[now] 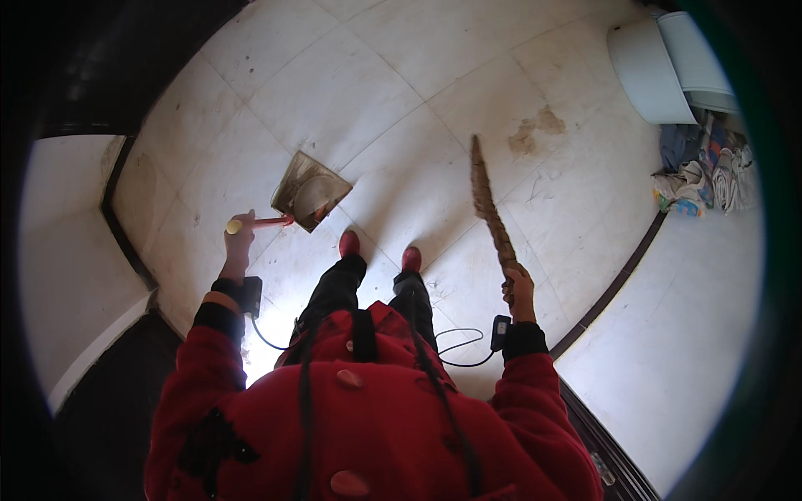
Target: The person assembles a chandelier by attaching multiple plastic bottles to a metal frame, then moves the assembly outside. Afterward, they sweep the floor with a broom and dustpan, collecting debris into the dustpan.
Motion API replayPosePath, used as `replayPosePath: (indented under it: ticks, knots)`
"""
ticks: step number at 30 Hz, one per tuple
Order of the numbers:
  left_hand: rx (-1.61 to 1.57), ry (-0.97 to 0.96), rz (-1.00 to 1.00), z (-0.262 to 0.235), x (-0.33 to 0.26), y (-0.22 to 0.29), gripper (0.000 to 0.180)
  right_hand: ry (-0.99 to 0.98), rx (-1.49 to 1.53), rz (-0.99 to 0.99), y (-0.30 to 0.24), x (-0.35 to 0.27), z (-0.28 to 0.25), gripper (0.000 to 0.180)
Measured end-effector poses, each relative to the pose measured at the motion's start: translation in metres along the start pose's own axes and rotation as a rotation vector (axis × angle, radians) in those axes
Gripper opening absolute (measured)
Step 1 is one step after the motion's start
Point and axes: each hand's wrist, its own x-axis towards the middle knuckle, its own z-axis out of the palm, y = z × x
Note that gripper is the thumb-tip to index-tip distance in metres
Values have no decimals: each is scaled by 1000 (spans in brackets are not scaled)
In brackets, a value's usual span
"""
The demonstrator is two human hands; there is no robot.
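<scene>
My left hand (238, 240) is closed around the red handle of a dustpan (294, 173), and the handle's yellow end sticks out past my fingers. The pan hangs out in front of my left foot, low over the floor or touching it; I cannot tell which. Something pale and rounded shows inside it. On the other side, my right hand (520, 292) grips the near end of a long brown straw broom (487, 200). The broom tapers as it points away from me over the tiles. I cannot tell whether its tip touches the floor.
Brown stains (537, 131) and small specks mark the pale tiled floor (401, 125). At the far right stand a whitish rounded container (645, 73) and a heap of cloths (710, 179). Walls with dark skirting run along both sides. Cables hang from devices on my wrists.
</scene>
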Motion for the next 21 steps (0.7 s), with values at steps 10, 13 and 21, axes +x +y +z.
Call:
replayPosePath:
  ticks: [10, 13, 21]
  knots:
    - [-194, 237, 12, 44, -103, -16, 15, 148, 427, 161, -17, 122, -144, 17]
    - [-249, 334, -36, 45, -110, -4, 15, 91, 328, 137, -50, 130, -139, 19]
    - [-231, 434, -104, 32, -75, 14, 13, -132, -268, -128, -102, 105, -17, 25]
